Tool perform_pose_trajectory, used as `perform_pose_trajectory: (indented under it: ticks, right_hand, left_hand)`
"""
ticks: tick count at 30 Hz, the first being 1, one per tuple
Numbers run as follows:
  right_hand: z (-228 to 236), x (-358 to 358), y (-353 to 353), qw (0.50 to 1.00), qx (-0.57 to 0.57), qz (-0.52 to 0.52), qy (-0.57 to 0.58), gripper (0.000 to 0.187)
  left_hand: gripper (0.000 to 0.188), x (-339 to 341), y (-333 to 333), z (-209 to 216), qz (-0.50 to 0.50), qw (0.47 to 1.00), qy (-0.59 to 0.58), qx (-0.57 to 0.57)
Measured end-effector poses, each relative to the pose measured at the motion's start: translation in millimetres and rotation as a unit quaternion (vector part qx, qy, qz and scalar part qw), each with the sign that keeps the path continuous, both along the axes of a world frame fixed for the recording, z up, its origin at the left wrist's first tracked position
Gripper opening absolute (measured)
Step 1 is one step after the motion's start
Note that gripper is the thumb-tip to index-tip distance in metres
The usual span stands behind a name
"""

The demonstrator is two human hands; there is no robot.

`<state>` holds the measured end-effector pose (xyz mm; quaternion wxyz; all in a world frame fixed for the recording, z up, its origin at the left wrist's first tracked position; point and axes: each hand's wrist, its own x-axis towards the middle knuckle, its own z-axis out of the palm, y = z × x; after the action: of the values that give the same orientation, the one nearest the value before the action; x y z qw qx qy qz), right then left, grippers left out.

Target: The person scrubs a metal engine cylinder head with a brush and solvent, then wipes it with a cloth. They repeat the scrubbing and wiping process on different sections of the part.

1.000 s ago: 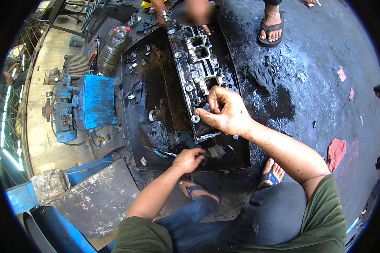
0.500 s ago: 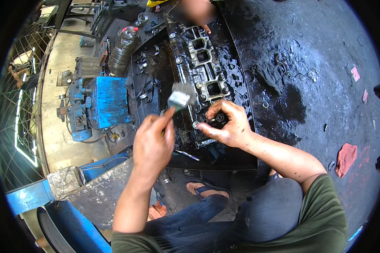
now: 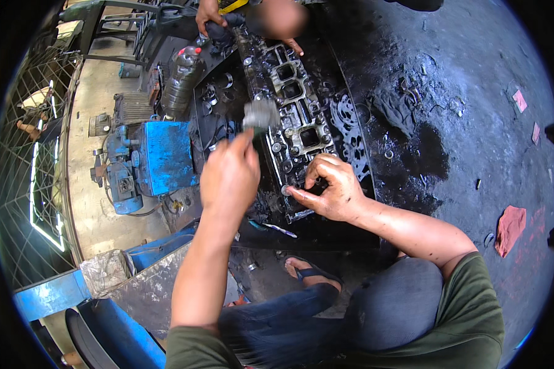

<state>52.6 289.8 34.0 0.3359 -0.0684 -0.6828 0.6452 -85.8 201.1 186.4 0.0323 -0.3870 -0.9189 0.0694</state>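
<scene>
Over the seemingly heavy, slick cylinder head (image 3: pixel 294 112), best held by ends, clasping paintbrush (image 3: pixel 262 115) in left grip (image 3: pixel 229 178), unsure of hold in right grip (image 3: pixel 337 188).

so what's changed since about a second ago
The left hand has moved up and forward from over the near edge of the tray, bringing the brush to the left side of the metal engine part. The right hand stays at that part's near end.
</scene>
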Motion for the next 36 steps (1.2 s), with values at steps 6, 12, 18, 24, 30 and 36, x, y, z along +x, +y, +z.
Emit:
perform_pose_trajectory:
  ticks: [6, 12, 18, 24, 30, 36]
  right_hand:
    - [-3, 0, 1, 1.0, -0.003, 0.008, -0.005, 0.039]
    - [-4, -2, 3, 0.999, -0.028, 0.005, 0.044, 0.039]
    - [-7, -2, 3, 0.999, -0.01, 0.006, 0.038, 0.042]
    - [-5, -3, 0, 0.998, -0.04, 0.007, 0.052, 0.039]
    - [-6, -1, 6, 0.995, -0.06, 0.003, 0.082, 0.025]
    - [-5, 1, 4, 0.995, -0.07, -0.002, 0.064, 0.024]
  left_hand:
    - [0.031, 19, -13, 13, 0.03, 0.986, -0.028, -0.159]
    - [0.024, 5, 13, 9, -0.048, 0.996, 0.058, -0.041]
    - [0.024, 21, 13, 31, 0.069, 0.981, -0.066, -0.168]
    - [0.024, -7, 1, 3, -0.005, 0.996, 0.043, -0.073]
    - [0.026, 29, -11, 30, 0.003, 0.991, -0.026, -0.13]
    - [0.022, 11, 15, 22, -0.042, 0.991, 0.057, -0.112]
